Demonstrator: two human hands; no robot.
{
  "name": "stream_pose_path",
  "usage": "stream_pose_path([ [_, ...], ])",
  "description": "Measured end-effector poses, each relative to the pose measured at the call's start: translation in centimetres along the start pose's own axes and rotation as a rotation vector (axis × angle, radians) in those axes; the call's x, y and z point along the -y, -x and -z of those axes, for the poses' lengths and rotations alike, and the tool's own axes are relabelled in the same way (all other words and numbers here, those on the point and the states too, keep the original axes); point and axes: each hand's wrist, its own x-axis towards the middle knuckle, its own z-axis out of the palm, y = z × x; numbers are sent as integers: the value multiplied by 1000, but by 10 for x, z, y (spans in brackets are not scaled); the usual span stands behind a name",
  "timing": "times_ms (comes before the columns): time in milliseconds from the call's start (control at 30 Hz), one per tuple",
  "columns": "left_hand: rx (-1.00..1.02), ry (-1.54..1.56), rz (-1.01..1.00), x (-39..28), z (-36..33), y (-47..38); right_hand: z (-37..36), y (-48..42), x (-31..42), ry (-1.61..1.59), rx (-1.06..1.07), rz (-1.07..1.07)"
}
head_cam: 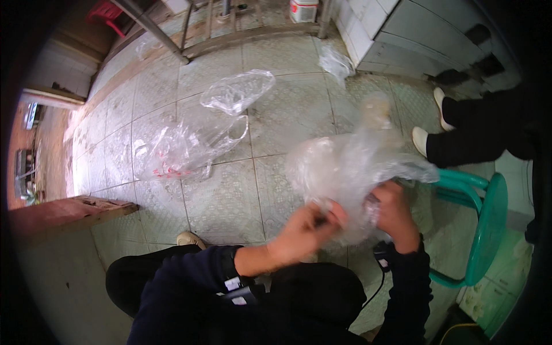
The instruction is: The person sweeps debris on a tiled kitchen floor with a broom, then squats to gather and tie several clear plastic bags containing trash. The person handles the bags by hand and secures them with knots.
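Observation:
Both hands grip a crumpled clear plastic bag [332,168], which is blurred by motion. My left hand [308,230] pinches its lower left side, thumb and fingers bunched together. On the right side of the same bag, my right hand [392,211] is closed around gathered plastic. Something pale shows at the bag's far end, too blurred to name. To the left, a clear plastic bag with red print [181,151] lies spread on the tiled floor [220,202], its handle loops towards the upper right.
A green stool [487,233] lies on its side at the right. Beyond it a person's legs [470,129] in dark trousers stand close by. Another clear bag [335,64] rests by the tiled wall. A metal frame [254,36] and a white tub [304,10] are at the back.

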Motion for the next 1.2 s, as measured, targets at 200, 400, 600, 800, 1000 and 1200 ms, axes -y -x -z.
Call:
stream_pose_path([
  [200,-581,337,122,56,56,-15,-111,-19,6,45,403,-145],
  [400,-483,362,174,56,42,-7,-162,-21,-19,-285,531,-686],
  [600,-267,245,174,39,33,32,-190,-32,-62,-431,371,-670],
  [800,-305,254,134,53,41,20,-157,-55,-53,-351,787,-778],
  [1000,-383,378,123,64,58,-8,-77,-15,-6,-146,159,-132],
  [1200,-404,243,162,65,64,-9,-8,41,-40,-189,-677,-540],
])
